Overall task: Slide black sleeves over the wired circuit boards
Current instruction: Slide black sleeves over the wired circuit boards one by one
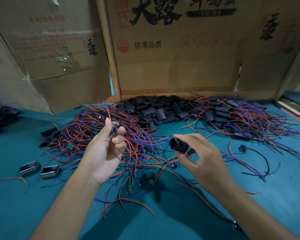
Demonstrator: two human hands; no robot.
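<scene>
The left hand [104, 153] pinches a small circuit board [113, 131], mostly hidden by its fingers, above the wire tangle [111, 135]. The right hand [197, 156] grips one black sleeve [178, 144] mid-table. Loose sleeves [156, 110] pile by the table's far edge; two metal cases [39, 169] lie left.

Beyond my right hand [200, 159], I read "供港品质" on the middle cardboard panel [177, 70], beside a red round stamp; large black brush characters above start with "天".
</scene>
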